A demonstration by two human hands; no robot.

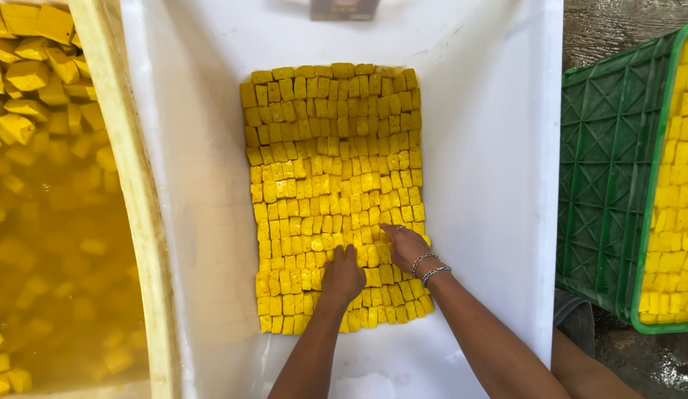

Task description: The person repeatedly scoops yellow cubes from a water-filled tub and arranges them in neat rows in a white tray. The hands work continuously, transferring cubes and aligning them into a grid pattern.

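Left hand [342, 275] curled, right hand [405, 244] flat, both pressing yellow cubes [333, 148] in white tub [499, 148], neither gripping; even pressure keeps rows tight.

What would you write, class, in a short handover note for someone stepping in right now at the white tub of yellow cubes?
Left hand: fingers curled, pressing on the yellow cubes near the block's lower middle.
Right hand: flat on the cubes, fingers pointing up-left, bracelets on the wrist.
Cubes lie in packed rows inside the white tub.
Done: most rows look tight.
Left: the rows around the hands look uneven.

Bare tub floor [477, 148] around yellow blocks [333, 148]
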